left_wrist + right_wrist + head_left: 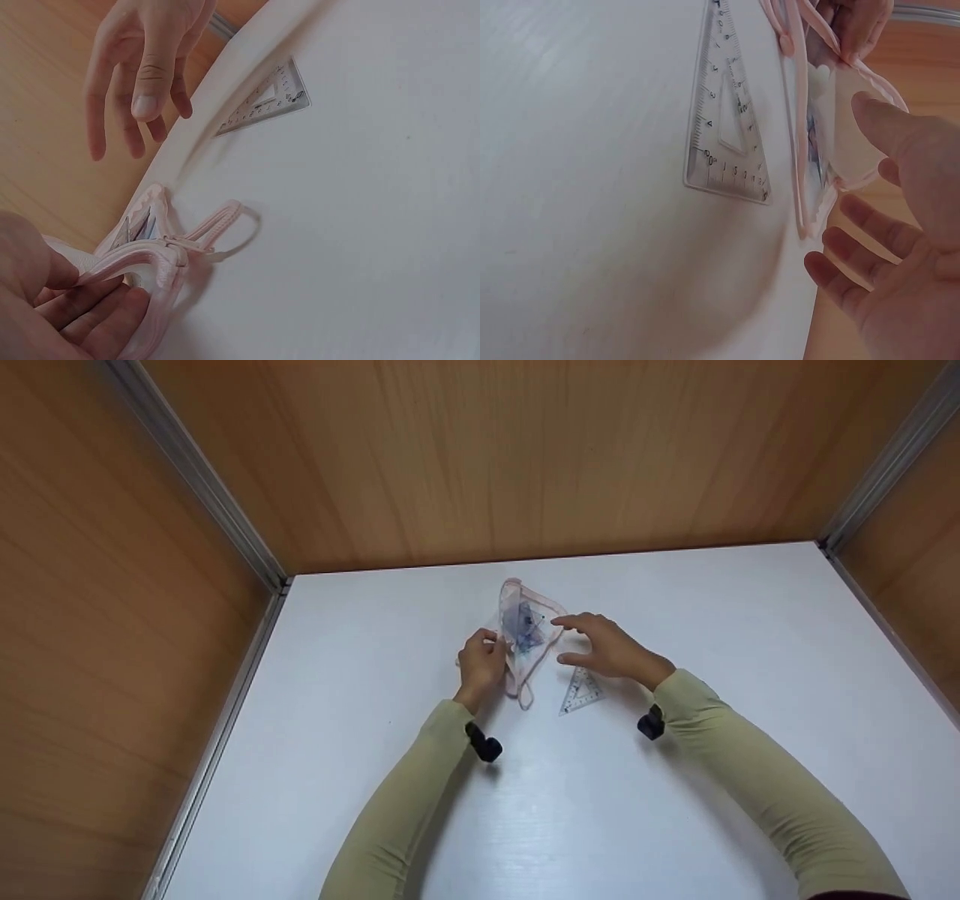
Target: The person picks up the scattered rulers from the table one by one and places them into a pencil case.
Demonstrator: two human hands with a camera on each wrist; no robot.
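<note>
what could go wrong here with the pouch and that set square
1. Only the left hand pinches the open pouch at one edge; the blue items inside might slide out if it tips.
2. The right hand is open and holds nothing, hovering above the clear set square, which lies flat on the white table and may be hard to pick up.

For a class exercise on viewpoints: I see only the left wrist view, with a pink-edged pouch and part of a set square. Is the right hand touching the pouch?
Observer: No. From the head view the right hand hovers open beside the pouch.
Operator: What is inside?
Observer: Something blue, seen through the clear side; I cannot tell what.
Operator: Is the set square whole?
Observer: Yes, the set square lies flat on the white table, untouched.
</note>
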